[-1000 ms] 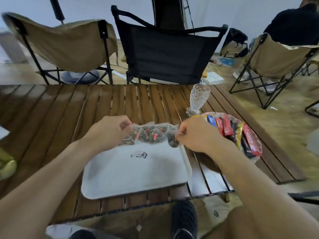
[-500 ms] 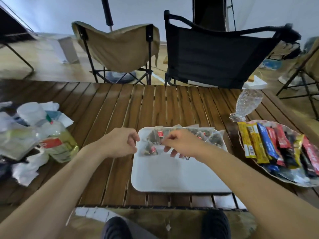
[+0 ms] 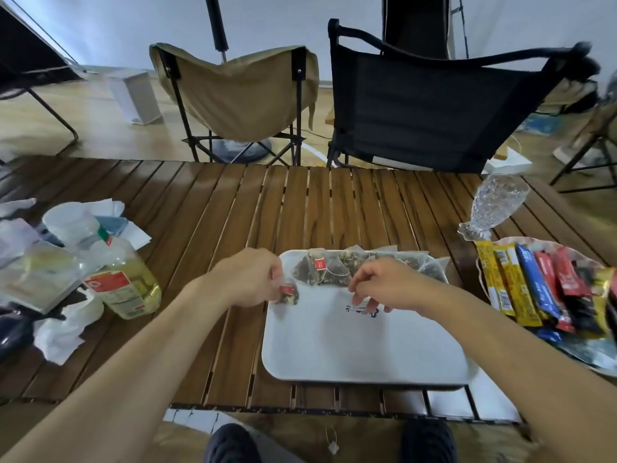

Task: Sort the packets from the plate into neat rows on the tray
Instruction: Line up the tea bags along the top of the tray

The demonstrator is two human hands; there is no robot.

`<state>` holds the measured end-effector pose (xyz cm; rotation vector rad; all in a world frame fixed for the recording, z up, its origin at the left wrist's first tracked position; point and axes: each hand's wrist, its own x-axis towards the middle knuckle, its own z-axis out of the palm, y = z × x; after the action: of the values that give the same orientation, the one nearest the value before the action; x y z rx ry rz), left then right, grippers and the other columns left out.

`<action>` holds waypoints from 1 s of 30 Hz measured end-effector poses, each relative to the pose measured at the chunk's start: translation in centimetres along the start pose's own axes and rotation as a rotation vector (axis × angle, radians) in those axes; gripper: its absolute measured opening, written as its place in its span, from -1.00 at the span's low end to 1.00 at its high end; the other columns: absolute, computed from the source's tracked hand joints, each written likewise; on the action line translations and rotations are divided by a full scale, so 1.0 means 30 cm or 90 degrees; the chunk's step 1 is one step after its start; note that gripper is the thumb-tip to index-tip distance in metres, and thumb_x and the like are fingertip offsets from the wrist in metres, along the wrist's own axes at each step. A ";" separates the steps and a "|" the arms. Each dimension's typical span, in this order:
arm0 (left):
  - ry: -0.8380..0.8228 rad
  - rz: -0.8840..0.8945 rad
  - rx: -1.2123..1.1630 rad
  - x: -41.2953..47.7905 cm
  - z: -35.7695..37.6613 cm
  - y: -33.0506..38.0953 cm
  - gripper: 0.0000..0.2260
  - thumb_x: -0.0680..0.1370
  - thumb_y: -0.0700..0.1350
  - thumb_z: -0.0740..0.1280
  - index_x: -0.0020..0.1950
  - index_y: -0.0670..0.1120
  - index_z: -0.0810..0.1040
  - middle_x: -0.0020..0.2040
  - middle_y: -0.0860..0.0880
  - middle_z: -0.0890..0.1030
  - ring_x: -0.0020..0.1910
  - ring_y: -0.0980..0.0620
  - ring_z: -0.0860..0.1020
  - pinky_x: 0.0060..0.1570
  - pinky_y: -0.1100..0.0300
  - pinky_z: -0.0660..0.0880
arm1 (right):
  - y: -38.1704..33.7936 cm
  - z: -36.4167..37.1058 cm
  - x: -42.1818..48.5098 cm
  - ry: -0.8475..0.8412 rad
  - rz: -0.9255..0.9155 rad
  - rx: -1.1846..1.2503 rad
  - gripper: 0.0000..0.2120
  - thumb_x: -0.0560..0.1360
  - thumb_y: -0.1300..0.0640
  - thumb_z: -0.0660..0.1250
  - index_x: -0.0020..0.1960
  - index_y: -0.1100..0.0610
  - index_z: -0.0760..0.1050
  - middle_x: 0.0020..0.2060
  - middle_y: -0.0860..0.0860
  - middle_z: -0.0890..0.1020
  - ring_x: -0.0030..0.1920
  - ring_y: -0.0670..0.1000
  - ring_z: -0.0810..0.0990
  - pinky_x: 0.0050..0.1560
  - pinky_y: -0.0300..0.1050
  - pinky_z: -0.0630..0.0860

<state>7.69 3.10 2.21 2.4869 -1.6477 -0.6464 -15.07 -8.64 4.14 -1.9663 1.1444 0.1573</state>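
Left hand (image 3: 248,277) pinches a packet (image 3: 289,294) at the tray's (image 3: 350,349) ten o'clock — right hand (image 3: 384,285) droops mid-tray, grip unclear; slatted table (image 3: 334,208).

Your left fingers (image 3: 272,277) pinch one see-through tea bag (image 3: 289,294) with dark leaves inside and a small red tag, right at the left edge of the white tray (image 3: 350,349). Just beyond your fingertips on both sides, a row of matching tea bags (image 3: 337,267) lines the tray's far edge, overlapping, one red tag showing. Your right fingers (image 3: 359,290) curl down over the tray's small printed logo (image 3: 362,309); nearer to you than them, the tray is bare. Well off to the right of your right fingers, the plate (image 3: 597,369) holds stick packets (image 3: 534,285) in yellow, blue, red and black, lying side by side, piled toward its right.
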 end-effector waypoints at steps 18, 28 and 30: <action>0.270 0.070 0.110 0.151 0.074 0.044 -0.89 0.61 -0.10 0.46 0.13 0.03 0.63 0.03 0.01 0.59 -0.14 0.04 0.59 -0.14 0.18 0.59 | 0.124 -0.065 -0.006 0.069 -0.034 -0.236 -0.83 0.60 0.13 0.28 0.02 0.05 0.66 -0.09 -0.03 0.72 -0.08 0.00 0.68 0.00 0.03 0.68; 0.174 0.088 0.066 0.116 0.078 -0.006 -0.56 0.53 0.11 0.52 0.37 0.11 0.53 0.34 0.08 0.43 0.12 0.07 0.51 -0.09 0.29 0.47 | 0.200 -0.137 -0.008 0.063 0.007 -0.226 -0.79 0.60 0.18 0.27 -0.02 0.13 0.69 -0.12 0.04 0.74 -0.16 0.02 0.71 -0.02 -0.04 0.68; 0.194 0.083 0.063 0.116 0.085 -0.002 -0.53 0.51 0.18 0.52 0.35 0.10 0.53 0.33 0.09 0.44 0.11 0.07 0.51 -0.10 0.29 0.47 | 0.217 -0.151 -0.012 0.066 0.012 -0.216 -0.79 0.61 0.19 0.27 -0.02 0.13 0.70 -0.12 0.05 0.74 -0.17 0.03 0.73 -0.01 -0.05 0.69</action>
<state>7.86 0.40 -1.15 2.3696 -1.7375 -0.1633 -21.54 -13.16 3.36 -2.2838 1.2688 0.2783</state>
